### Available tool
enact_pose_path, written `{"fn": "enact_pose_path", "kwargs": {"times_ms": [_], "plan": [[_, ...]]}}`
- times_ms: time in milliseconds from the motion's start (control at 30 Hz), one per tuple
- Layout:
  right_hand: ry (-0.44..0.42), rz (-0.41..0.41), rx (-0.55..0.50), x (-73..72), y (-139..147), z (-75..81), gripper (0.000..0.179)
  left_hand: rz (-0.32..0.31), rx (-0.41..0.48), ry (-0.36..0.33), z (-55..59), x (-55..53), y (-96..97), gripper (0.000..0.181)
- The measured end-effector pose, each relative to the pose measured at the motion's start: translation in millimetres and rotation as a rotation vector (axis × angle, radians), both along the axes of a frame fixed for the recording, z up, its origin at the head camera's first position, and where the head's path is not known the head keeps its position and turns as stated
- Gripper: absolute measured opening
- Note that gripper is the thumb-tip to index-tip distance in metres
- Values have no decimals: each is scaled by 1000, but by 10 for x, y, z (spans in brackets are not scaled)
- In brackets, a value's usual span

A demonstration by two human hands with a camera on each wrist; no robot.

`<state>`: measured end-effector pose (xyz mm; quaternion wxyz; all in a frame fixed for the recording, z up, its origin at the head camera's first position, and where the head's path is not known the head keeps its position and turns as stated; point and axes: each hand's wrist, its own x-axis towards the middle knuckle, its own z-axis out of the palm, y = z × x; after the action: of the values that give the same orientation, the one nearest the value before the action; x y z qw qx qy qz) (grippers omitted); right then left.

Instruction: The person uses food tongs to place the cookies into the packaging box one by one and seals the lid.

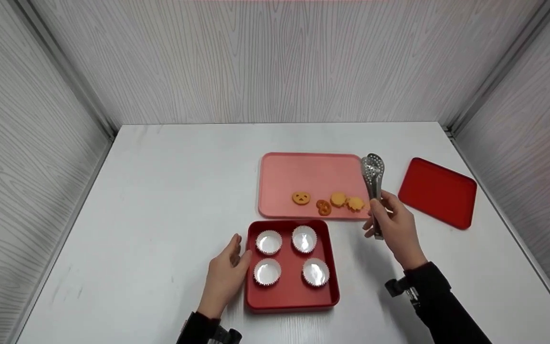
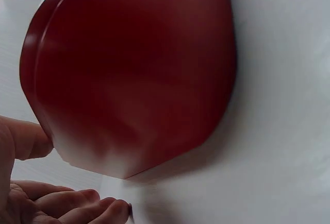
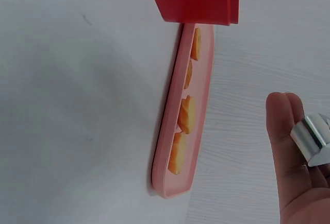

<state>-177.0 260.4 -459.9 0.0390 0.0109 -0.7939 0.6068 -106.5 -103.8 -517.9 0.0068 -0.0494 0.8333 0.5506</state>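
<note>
The right hand grips a pair of metal tongs, fingers and thumb curled round the handle end; the tongs are raised off the table, their holed ends pointing away from the person and overlapping the right edge of the pink tray in the head view; whether those ends touch the tray I cannot tell. The left hand is at the left side of the red box, its thumb touching the rim, its other fingers relaxed and slightly bent beside the wall; in the box stand four white paper cups, two by two. Just beyond the box lies the pink tray, with four cookies near its front edge: a face cookie on the left, then a pretzel, then a round cookie touching a wavy-edged cookie; a flat red tray lies slanted to the right, apart from the pink one; pale wood-grain panels surround the table.
</note>
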Motion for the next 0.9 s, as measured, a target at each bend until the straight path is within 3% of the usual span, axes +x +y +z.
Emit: {"fn": "enact_pose_path", "kwargs": {"times_ms": [300, 467, 700, 900], "plan": [[34, -64, 137, -36, 110, -82, 52, -17, 21, 24, -63, -32, 39, 58], [62, -90, 224, -57, 178, -135, 50, -27, -40, 44, -90, -25, 69, 58], [129, -113, 407, -78, 274, -235, 46, -38, -167, 156, -111, 8, 112, 54], [179, -112, 510, -79, 330, -303, 43, -44, -197, 188, -121, 14, 123, 52]]}}
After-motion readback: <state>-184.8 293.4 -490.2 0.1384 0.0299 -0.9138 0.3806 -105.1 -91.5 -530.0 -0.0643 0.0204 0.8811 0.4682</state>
